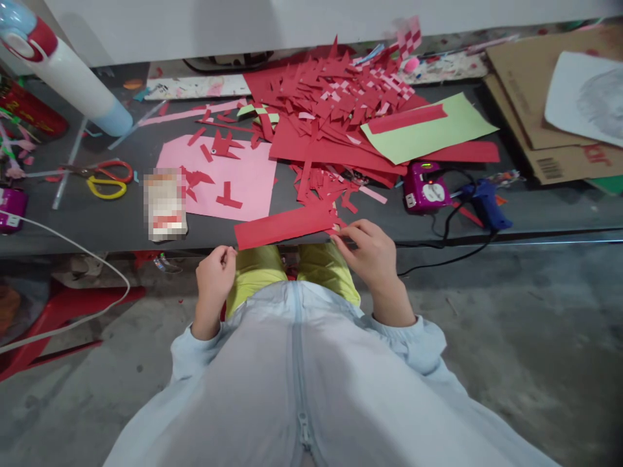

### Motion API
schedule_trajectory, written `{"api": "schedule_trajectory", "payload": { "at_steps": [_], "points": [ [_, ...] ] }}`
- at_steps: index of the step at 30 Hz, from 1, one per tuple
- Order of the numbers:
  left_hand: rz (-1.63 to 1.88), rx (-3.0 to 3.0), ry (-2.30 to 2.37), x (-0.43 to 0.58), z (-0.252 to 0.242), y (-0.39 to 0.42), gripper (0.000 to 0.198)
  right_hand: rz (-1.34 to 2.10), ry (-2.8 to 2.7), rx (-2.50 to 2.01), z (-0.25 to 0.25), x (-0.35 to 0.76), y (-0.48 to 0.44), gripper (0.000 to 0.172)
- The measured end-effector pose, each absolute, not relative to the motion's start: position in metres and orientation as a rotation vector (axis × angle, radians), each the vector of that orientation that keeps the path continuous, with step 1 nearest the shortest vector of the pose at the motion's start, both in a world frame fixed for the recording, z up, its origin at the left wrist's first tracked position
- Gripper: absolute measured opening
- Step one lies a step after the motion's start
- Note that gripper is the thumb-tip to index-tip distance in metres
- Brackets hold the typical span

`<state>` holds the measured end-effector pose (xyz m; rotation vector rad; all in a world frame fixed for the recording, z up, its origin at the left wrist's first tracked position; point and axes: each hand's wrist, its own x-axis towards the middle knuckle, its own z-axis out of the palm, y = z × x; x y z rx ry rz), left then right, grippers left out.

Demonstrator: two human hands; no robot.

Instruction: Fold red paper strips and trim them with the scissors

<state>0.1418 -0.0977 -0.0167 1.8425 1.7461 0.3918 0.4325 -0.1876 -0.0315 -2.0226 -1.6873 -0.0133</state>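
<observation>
A long red paper strip (285, 224) lies at the table's front edge, tilted up toward the right. My right hand (372, 253) pinches its right end between thumb and fingers, and a small red scrap shows at the fingertips. Just off the strip's lower left corner, my left hand (215, 271) is closed with the fingertips together. Whether anything is in that pinch is hidden. Behind the strip, a pink paper sheet (253, 175) carries red cut pieces, one of them a spiky red paper shape (224, 145) with a small eye on it.
Red paper scraps (335, 97) are heaped at the back under a light green sheet (433, 130). A blue glue gun (488, 204) and purple box (427, 188) with cables are at right, near cardboard (516, 97). Scissors (107, 180), a blurred-out object (165, 204) and a white bottle (73, 78) stand left.
</observation>
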Motion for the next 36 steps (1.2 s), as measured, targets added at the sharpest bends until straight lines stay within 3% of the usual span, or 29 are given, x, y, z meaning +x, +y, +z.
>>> {"api": "schedule_trajectory", "payload": {
  "at_steps": [17,30,36],
  "points": [
    [0.566,1.182,1.272,0.153,-0.042,-0.089,0.05,0.111,-1.751,-1.942,-0.03,0.415,-0.184,0.024],
    [0.778,1.176,1.042,0.168,-0.036,-0.102,0.044,1.15,-1.199,-1.517,-0.03,0.37,-0.174,0.031],
    [0.819,1.155,0.983,0.179,-0.028,-0.106,0.046,1.206,-0.818,-1.323,-0.021,0.354,-0.151,0.046]
  ]
}}
